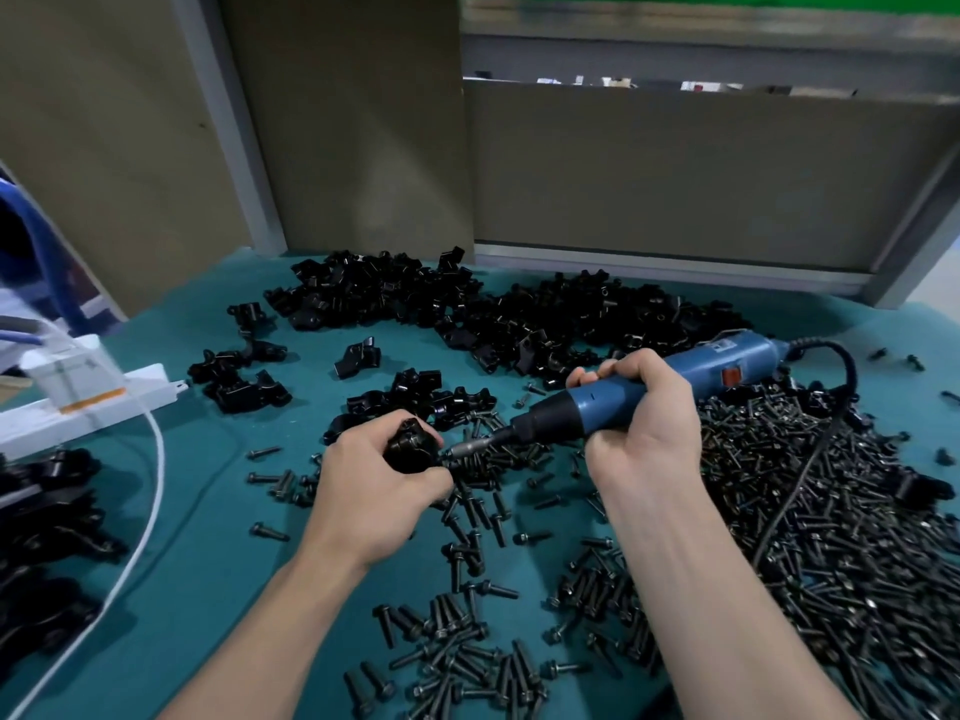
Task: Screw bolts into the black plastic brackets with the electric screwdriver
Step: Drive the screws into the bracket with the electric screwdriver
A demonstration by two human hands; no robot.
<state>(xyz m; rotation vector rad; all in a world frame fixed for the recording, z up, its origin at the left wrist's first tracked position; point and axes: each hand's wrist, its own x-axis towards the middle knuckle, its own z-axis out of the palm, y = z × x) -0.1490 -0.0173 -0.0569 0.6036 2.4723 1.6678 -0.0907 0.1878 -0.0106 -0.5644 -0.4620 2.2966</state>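
My left hand (371,485) grips a black plastic bracket (411,445) just above the teal table. My right hand (641,423) is wrapped around the blue electric screwdriver (670,379), which lies nearly level and points left. Its metal bit (475,443) touches the right side of the held bracket. Loose black bolts (831,537) lie in a big heap to the right and scattered in front of me. A long pile of black brackets (519,314) stretches across the back of the table.
The screwdriver's black cord (810,459) runs over the bolt heap. At the left stand a white box (78,402), a white cable (150,491) and more black parts (47,537). Cardboard panels (675,174) wall off the back.
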